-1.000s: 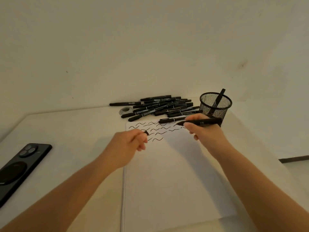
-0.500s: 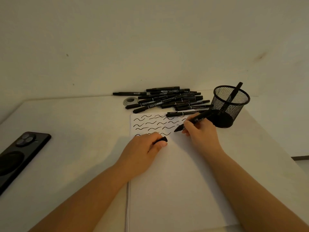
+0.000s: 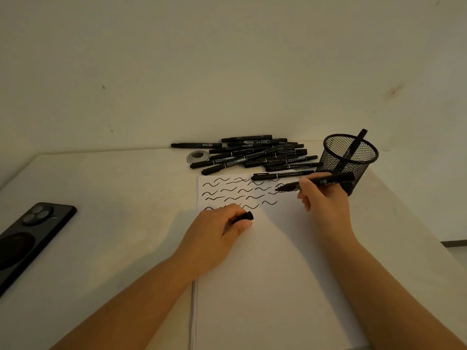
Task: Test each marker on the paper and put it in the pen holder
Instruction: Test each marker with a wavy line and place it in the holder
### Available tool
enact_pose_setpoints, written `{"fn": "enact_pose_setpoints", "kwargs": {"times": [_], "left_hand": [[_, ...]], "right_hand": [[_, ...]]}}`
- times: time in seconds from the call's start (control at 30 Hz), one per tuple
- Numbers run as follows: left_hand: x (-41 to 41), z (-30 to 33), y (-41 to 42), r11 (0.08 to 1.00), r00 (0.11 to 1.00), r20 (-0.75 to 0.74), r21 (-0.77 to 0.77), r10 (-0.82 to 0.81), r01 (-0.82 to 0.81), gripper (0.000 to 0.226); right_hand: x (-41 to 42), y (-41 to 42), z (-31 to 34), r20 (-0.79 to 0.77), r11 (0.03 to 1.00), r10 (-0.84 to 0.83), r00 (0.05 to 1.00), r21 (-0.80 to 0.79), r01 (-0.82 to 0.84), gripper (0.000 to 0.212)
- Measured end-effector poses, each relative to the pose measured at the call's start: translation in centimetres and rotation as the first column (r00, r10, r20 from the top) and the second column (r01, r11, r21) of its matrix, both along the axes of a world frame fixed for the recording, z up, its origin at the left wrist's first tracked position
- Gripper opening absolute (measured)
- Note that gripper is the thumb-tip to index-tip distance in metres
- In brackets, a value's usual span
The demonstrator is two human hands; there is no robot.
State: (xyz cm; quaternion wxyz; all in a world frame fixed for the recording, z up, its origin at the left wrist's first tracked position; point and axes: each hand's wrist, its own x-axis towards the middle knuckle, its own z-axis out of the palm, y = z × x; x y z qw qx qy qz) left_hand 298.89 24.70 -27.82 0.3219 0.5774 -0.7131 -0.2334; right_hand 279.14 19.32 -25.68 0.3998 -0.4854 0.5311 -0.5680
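Two hands work over the paper [image 3: 273,274] at centre frame: your right hand [image 3: 321,198] grasps the uncapped marker [image 3: 318,183], tip pointing left, hovering over the wavy test strokes; your left hand [image 3: 217,231] pinches its cap [image 3: 243,217] and rests on the sheet. Right of the marker stands the mesh pen holder [image 3: 350,160], one marker inside; above lies the marker pile [image 3: 255,154] on the desk [image 3: 113,198].
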Motion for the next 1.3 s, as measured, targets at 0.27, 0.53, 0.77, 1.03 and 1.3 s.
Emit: {"fn": "enact_pose_setpoints", "kwargs": {"times": [0.27,0.53,0.77,1.03,1.3], "left_hand": [[0.0,0.3,0.1,1.0,0.995,-0.094,0.027,0.009,-0.006,0.008],[-0.1,0.6,0.2,1.0,0.996,-0.086,0.011,0.006,-0.005,0.005],[-0.1,0.8,0.3,1.0,0.999,-0.032,-0.028,0.008,-0.009,0.007],[-0.2,1.5,0.7,0.981,0.993,0.115,-0.193,0.032,-0.009,0.037],[-0.1,1.9,1.6,0.969,0.982,0.179,-0.246,0.06,-0.014,0.027]], "right_hand": [[1.2,1.3,0.6,0.304,0.929,0.355,0.884,-0.007,-0.371,0.033],[1.7,1.7,0.3,0.137,0.903,0.423,0.896,0.021,-0.429,0.03],[2.0,2.3,0.5,0.042,0.885,0.461,0.886,0.05,-0.463,0.013],[2.4,2.6,0.5,0.025,0.886,0.462,0.886,0.037,-0.463,0.011],[2.8,3.0,-0.3,0.113,0.859,0.509,0.854,0.004,-0.512,0.017]]}}
